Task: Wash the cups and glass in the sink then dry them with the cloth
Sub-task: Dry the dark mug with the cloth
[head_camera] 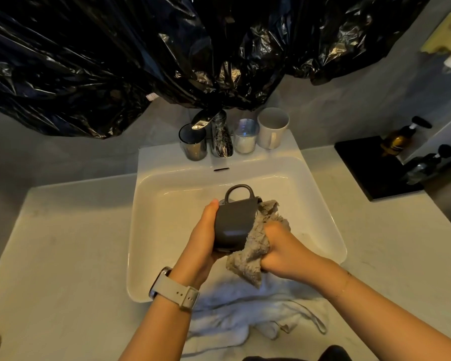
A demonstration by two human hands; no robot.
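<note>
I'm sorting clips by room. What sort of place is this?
Probably a bathroom vanity: a white basin sink with a chrome tap, and pump bottles on the counter.

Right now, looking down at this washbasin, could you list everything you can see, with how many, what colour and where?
White rectangular ceramic sink: one, white, centre of the pale counter.
Dark grey ceramic mug: one, held over the basin, handle pointing away.
Beige fluffy cloth: one, pressed to the mug's right side.
Chrome tap: one, silver, back ledge.
Smoky dark glass tumbler: one, left of the tap.
Clear glass: one, right of the tap.
White ceramic mug: one, right of the clear glass.
White towel: one, crumpled on the front counter edge.
Black plastic sheeting: hanging above the tap.
Black tray: one, right counter, beside two pump bottles.
Left hand: grips the mug; white watch on the wrist.
Right hand: grips the cloth.
</note>
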